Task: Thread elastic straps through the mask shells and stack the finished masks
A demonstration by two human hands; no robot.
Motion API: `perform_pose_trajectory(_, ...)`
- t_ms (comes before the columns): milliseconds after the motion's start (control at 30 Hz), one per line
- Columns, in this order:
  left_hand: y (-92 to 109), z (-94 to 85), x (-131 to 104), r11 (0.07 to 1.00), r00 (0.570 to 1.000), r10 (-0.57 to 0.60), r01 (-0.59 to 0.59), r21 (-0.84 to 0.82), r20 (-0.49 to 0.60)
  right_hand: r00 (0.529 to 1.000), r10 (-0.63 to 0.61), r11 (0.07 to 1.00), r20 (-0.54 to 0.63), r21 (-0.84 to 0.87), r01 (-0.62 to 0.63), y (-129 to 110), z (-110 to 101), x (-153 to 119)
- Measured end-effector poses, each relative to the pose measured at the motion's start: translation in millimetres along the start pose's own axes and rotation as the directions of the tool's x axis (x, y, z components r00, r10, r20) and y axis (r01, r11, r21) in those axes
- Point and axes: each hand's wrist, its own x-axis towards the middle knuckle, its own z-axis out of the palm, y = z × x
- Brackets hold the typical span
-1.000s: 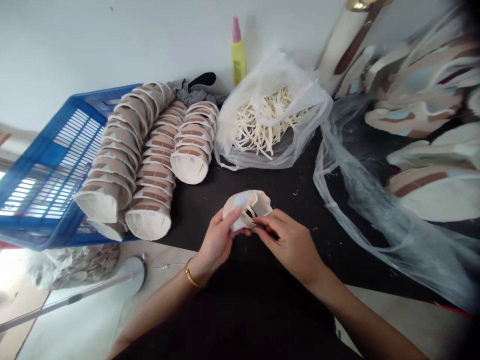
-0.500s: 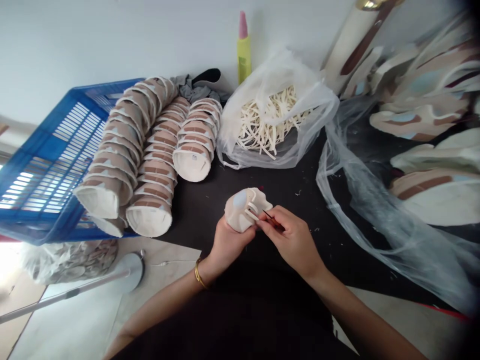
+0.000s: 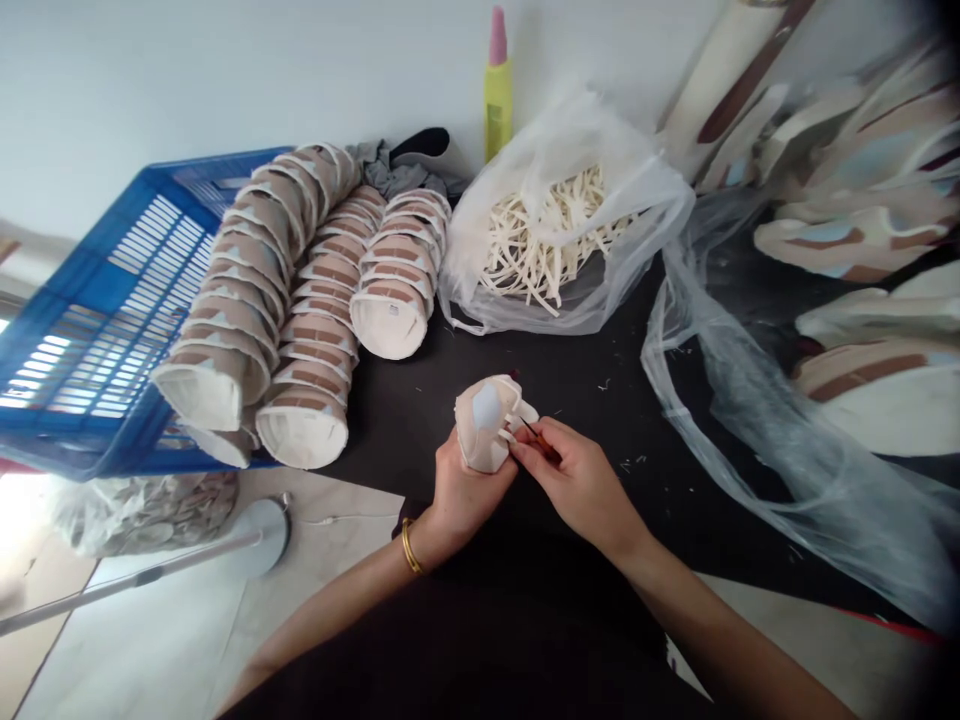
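gripping beige piece: left hand; cream strips inside clear plastic bag.

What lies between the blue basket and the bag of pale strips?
In the head view, rows of stacked fabric pieces lie between them, the leftmost row overlapping the blue basket; grey cloth sits behind.

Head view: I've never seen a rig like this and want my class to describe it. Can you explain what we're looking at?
There is no machine: these are a person's bare hands, seen by a camera worn on the head, looking forward and down. The left hand holds a beige piece; the right hand holds a thin tool by its edge. On the left are stacks of similar pieces and a blue basket. On the black table lies a clear bag with pale strips.
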Motion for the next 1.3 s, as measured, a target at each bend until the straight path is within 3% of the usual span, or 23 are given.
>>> perform_pose_trajectory(133,-4,0.9,1,0.999,1.000,0.018,-0.018,-0.036,-0.005,0.999,-0.002,1.000,0.034,0.008,0.001,1,1,1)
perform_pose_trajectory(267,-4,-5.0,5,0.976,0.989,-0.119,0.133,-0.171,0.088,1.000,-0.027,1.000,0.014,-0.002,0.027,1,-2,1)
perform_pose_trajectory(333,-3,-11.2,8,0.919,0.964,-0.171,0.230,-0.321,0.202,0.998,-0.060,0.998,-0.017,-0.035,0.059,-1,-11,2)
perform_pose_trajectory(433,-3,-19.5,11,0.743,0.910,-0.185,0.377,-0.553,0.370,0.987,-0.140,0.981,-0.078,-0.149,0.127,-5,-30,9)
perform_pose_trajectory(533,-6,-20.6,11,0.611,0.870,-0.164,0.460,-0.645,0.465,0.986,-0.160,0.962,0.052,-0.218,0.167,-8,-42,17)
perform_pose_trajectory(633,-9,-15.4,9,0.604,0.859,-0.152,0.472,-0.643,0.488,0.966,-0.108,0.957,0.234,-0.238,0.165,-9,-42,22)
perform_pose_trajectory(800,-11,-10.6,10,0.568,0.837,-0.158,0.511,-0.645,0.523,0.949,-0.035,0.972,0.312,-0.212,0.105,-5,-34,26)
perform_pose_trajectory(1067,-8,-12.2,12,0.492,0.821,-0.157,0.547,-0.677,0.549,0.991,0.035,0.976,0.129,-0.218,-0.006,-4,-28,18)
perform_pose_trajectory(1300,-7,-7.0,6,0.475,0.806,-0.213,0.579,-0.663,0.552,0.977,0.204,0.978,0.066,0.018,-0.206,14,-15,14)
